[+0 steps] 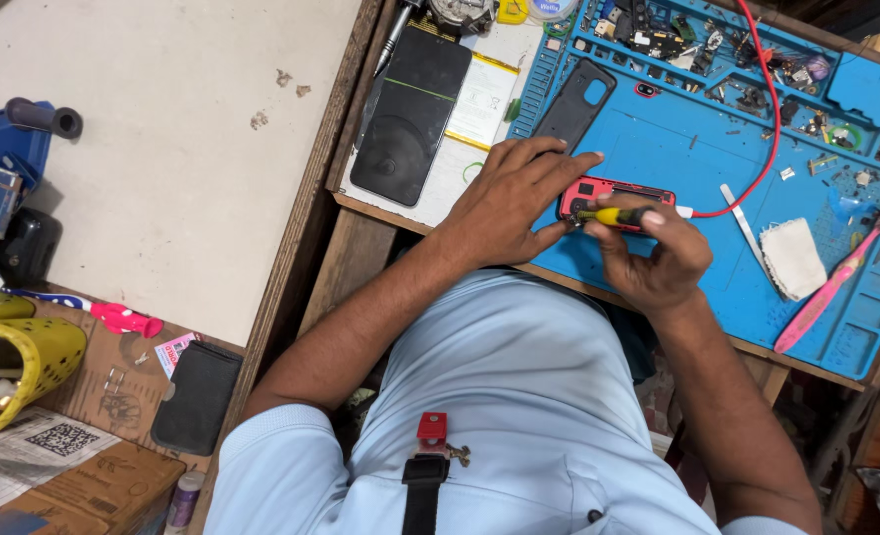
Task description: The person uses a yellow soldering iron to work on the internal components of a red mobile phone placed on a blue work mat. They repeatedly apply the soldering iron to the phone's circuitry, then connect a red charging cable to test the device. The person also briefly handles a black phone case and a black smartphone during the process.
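A red-framed phone [613, 192] with its back removed lies on the blue work mat [697, 159], a red cable [765, 149] plugged into its right end. My left hand [512, 198] rests flat beside it, fingers pressing on its left end. My right hand [648, 253] grips a yellow-handled screwdriver [613, 215], its tip at the phone's left part. A dark phone back cover [574, 102] lies on the mat just above my left hand.
A black phone and a dark panel [410, 114] lie on white sheets to the left. On the mat: white tweezers [744, 223], a white cloth [793, 258], a pink toothbrush [831, 287], trays of small parts [717, 50]. Floor at left holds boxes and a yellow shoe [24, 367].
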